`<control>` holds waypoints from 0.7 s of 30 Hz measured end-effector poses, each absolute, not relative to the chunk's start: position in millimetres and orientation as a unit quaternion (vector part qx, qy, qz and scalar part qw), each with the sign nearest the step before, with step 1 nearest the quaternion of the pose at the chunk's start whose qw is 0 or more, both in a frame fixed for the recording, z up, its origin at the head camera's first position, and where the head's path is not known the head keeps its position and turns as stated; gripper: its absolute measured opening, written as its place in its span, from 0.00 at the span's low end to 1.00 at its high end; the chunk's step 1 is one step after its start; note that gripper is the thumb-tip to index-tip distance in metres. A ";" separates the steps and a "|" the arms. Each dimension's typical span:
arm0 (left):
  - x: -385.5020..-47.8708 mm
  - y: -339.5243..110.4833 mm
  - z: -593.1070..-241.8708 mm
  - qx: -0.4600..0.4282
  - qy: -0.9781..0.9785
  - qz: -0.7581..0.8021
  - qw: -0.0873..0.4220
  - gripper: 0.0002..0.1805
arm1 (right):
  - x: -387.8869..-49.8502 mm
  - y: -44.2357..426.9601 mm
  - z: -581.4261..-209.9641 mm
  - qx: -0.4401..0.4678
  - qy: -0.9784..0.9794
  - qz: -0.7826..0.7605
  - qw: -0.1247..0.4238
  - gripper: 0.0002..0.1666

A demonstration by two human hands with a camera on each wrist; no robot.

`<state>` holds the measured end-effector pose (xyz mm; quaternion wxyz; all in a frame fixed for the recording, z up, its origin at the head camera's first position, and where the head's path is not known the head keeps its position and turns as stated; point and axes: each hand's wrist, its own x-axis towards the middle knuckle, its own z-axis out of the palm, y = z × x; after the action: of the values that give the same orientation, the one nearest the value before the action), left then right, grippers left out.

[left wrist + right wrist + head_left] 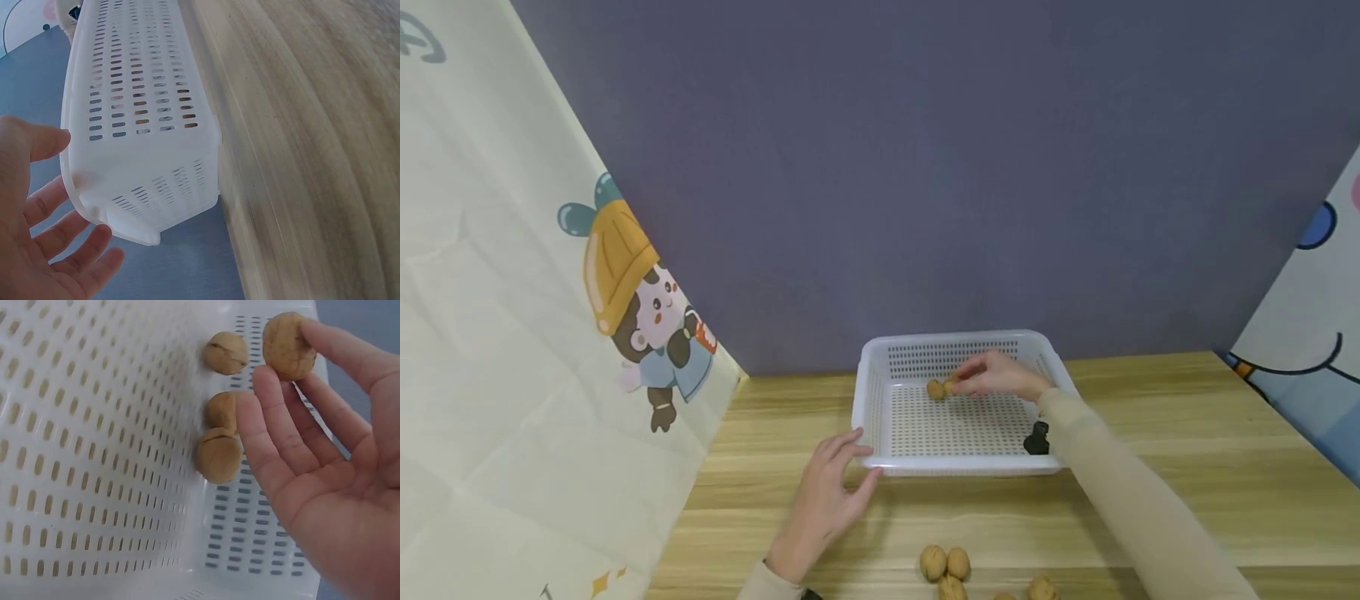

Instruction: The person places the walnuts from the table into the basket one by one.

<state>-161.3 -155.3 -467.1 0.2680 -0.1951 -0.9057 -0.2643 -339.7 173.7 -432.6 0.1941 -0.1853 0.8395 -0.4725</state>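
1. Head view: left hand (pixel 823 507), fingers spread, touching rim corner of white basket (pixel 962 463), on bench (pixel 1150 442).
2. Right hand (pixel 1000 377): fingers clamped on 1 walnut (pixel 287 349), over basket floor near 3 other walnuts (pixel 219 459).
3. Step, apparently: placing walnut; next move calls for lowering, then releasing.

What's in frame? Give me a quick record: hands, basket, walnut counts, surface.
left hand: fingers at the rim, near left corner
right hand: holds one walnut over the basket floor
basket: white, slotted, on the table
loose walnuts in basket: three visible in right wrist view
walnuts on table: at least five, some cut off by head view's bottom edge
surface: wood-grain
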 end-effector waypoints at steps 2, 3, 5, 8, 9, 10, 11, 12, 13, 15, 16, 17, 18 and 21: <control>-161.0 -155.4 -467.3 -0.198 -0.905 -0.264 0.270 0.17 | -339.1 172.4 -435.5 -0.184 0.849 -0.455 0.194 0.32; -161.1 -155.4 -467.5 -0.200 -0.904 -0.263 0.272 0.16 | -338.7 171.8 -435.9 -0.180 0.853 -0.450 0.195 0.32; -161.2 -155.7 -467.8 -0.202 -0.903 -0.263 0.274 0.16 | -338.5 170.9 -437.3 -0.177 0.860 -0.437 0.193 0.32; -160.8 -156.9 -466.8 -0.205 -0.900 -0.263 0.279 0.16 | -344.3 169.9 -445.6 -0.165 0.874 -0.415 0.192 0.33; -161.0 -157.1 -466.4 -0.208 -0.899 -0.261 0.282 0.16 | -345.9 169.9 -448.4 -0.165 0.878 -0.408 0.191 0.32; -161.0 -157.5 -466.1 -0.209 -0.899 -0.262 0.282 0.16 | -347.9 169.8 -451.6 -0.162 0.881 -0.402 0.189 0.31; -160.9 -157.6 -465.8 -0.210 -0.898 -0.262 0.284 0.16 | -349.6 169.7 -454.6 -0.160 0.884 -0.396 0.188 0.31; -161.1 -157.9 -465.8 -0.211 -0.898 -0.261 0.285 0.16 | -350.5 169.8 -456.5 -0.161 0.886 -0.393 0.188 0.30; -161.2 -158.0 -465.9 -0.211 -0.898 -0.260 0.285 0.16 | -350.2 169.5 -456.9 -0.161 0.886 -0.392 0.188 0.29; -161.0 -157.8 -466.3 -0.210 -0.898 -0.261 0.285 0.16 | -349.4 168.9 -456.8 -0.163 0.886 -0.393 0.186 0.27; -160.6 -157.8 -466.6 -0.207 -0.899 -0.262 0.283 0.16 | -349.2 168.3 -456.6 -0.163 0.886 -0.393 0.185 0.27; -160.2 -157.7 -466.8 -0.206 -0.900 -0.262 0.282 0.16 | -348.8 168.0 -456.6 -0.166 0.886 -0.391 0.184 0.27; -159.9 -157.6 -467.1 -0.204 -0.901 -0.261 0.281 0.16 | -348.5 167.3 -456.6 -0.163 0.887 -0.392 0.185 0.27; -159.3 -156.9 -466.4 -0.202 -0.902 -0.261 0.278 0.16 | -347.8 166.1 -455.6 -0.159 0.890 -0.385 0.184 0.28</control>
<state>-159.3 -156.9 -466.4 0.2775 -0.2016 -0.9025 -0.2605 -347.8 166.1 -455.6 0.1837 -0.1592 0.8902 -0.3853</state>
